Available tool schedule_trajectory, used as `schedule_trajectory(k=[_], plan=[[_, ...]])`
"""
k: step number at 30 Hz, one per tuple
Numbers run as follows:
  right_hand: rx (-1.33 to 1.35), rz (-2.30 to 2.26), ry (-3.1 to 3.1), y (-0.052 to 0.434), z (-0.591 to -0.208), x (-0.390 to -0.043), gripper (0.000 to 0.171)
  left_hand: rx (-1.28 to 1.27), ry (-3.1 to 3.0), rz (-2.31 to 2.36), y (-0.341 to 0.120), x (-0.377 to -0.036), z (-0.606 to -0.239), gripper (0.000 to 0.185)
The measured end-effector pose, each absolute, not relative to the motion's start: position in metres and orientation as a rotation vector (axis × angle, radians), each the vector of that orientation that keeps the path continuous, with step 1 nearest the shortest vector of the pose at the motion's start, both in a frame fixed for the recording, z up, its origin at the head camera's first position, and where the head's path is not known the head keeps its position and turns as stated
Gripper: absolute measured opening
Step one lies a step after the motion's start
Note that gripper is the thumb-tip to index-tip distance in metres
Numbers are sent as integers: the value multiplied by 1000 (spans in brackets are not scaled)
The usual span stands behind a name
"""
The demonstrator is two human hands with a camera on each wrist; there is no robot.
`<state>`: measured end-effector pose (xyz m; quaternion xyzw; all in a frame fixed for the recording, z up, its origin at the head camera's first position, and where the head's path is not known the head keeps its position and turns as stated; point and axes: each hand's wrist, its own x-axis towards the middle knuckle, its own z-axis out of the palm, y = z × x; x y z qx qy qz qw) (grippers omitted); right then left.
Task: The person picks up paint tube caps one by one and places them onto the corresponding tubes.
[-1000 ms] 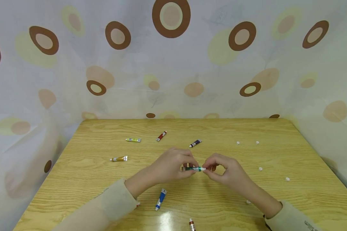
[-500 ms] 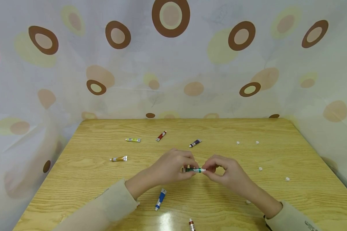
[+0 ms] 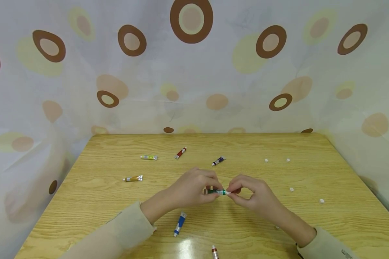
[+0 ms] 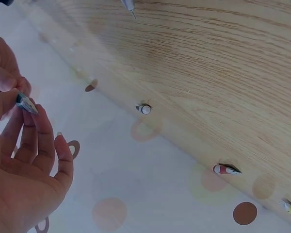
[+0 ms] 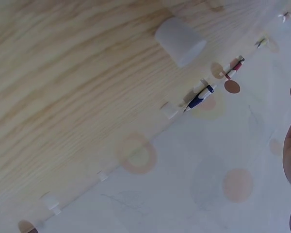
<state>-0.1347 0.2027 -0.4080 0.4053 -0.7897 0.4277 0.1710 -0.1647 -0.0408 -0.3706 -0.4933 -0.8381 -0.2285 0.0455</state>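
The green tube sits level between both hands above the middle of the bench. My left hand has its grip curled around the tube's body; my right hand pinches its white cap end. A blue tube lies nearby.

On the table, loose tubes lie left of the hands and small caps right.

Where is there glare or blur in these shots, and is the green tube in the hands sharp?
Head view: bright glare patch on the table near edge; the green tube is small but fairly sharp. Right wrist view: a white cap close up looks soft. Left wrist view: tilted, left hand slightly blurred.
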Motion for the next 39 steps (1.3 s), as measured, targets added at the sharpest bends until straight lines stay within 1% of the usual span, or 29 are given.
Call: schedule_trajectory(k=[6,15,20,23,29,32,39], plan=[[1141,1200,-2228,202,-407,-134,37,-1497,-2577,-739,-41,-164,-369,12],[998,1245,-2362,202,-404,-130,24,-1481,-2550,-702,-41,-163,-368,11],[964,1248,-2387,203,-404,-130,21,-1466,-2552,-702,-41,-163,-368,12],[974,1237,-2370,203,-404,-130,22,-1459,-2549,-714,-41,-164,-368,12],[1000,1210,-2299,201,-405,-131,30,-1459,-2550,-733,-40,-165,-369,12],[1004,1213,-2282,201,-405,-131,31,-1455,-2561,-730,-40,-165,-369,12],[983,1255,-2325,202,-404,-130,25,-1458,-2550,-691,-39,-165,-368,11]])
